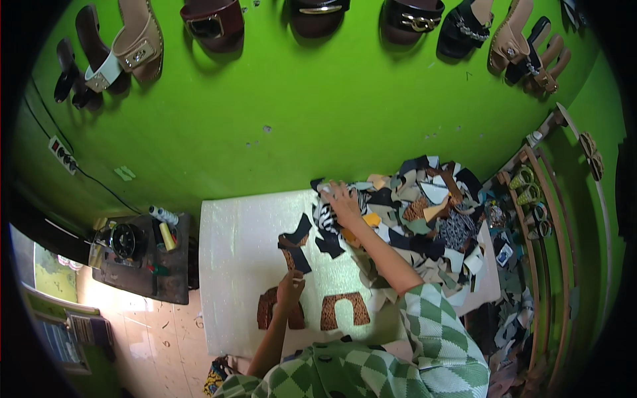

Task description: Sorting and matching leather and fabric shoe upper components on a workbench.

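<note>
My right hand (342, 204) is spread open on the left edge of a heap of scraps, over zebra-print pieces (326, 220). Lower left, my left hand (290, 289) is closed, its fingertips at the lower end of a black piece with a leopard-print edge (298, 259). Just above that lies another black and leopard-print piece (298, 232). A brown leopard-print piece (268, 306) is partly hidden under my left wrist. To its right a U-shaped leopard-print piece (359, 310) lies flat, its opening toward me. A black scrap (330, 247) sits below the zebra-print pieces.
The mixed scrap heap (424, 205) covers the right of the white table (232, 232), against the green wall. More scraps and a wooden rack (539, 232) with sandals stand at right. A small dark table (142, 265) holds thread spools at left. Sandals (215, 26) hang above.
</note>
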Motion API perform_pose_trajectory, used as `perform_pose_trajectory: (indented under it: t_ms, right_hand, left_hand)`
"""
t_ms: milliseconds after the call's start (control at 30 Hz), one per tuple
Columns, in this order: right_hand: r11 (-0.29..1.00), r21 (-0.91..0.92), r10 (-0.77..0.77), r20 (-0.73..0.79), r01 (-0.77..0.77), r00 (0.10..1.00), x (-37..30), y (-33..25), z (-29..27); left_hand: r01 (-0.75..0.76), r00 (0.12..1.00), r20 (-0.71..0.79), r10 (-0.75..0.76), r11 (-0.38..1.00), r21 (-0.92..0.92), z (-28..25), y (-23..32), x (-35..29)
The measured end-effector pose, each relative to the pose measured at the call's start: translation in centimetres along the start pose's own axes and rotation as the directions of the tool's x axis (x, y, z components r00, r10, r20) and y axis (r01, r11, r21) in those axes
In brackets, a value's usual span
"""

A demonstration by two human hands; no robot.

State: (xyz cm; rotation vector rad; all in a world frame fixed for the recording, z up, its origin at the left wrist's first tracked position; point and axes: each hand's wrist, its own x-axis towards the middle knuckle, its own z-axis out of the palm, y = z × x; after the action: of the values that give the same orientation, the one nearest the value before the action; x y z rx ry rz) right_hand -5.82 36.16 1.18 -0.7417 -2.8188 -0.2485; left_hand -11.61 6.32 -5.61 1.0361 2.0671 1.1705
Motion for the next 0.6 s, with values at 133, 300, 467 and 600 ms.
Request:
perform_pose_trajectory:
  t_ms: [133,300,467,600]
  right_hand:
    - [0.998,-0.029,-0.032,0.405,0.048,0.914,4.6,0.9,2.8]
    - [0.992,0.015,-0.121,0.342,0.124,0.932,2.4,2.3,6.8]
    - [0.967,0.053,-0.254,0.235,0.248,0.938,-3.5,3.8,2.8]
    - [0.971,0.108,-0.225,0.134,0.212,0.965,-8.6,7.7,-3.6]
  left_hand:
    - [0.131,0.991,-0.047,-0.129,0.99,0.043,-1.6,0.4,-0.5]
    - [0.246,0.969,-0.032,-0.247,0.969,-0.021,-1.9,0.5,0.3]
    - [0.144,0.99,-0.009,-0.143,0.988,0.053,-1.9,0.3,1.1]
    - [0.047,0.998,-0.03,-0.047,0.999,0.016,-1.4,1.1,2.1]
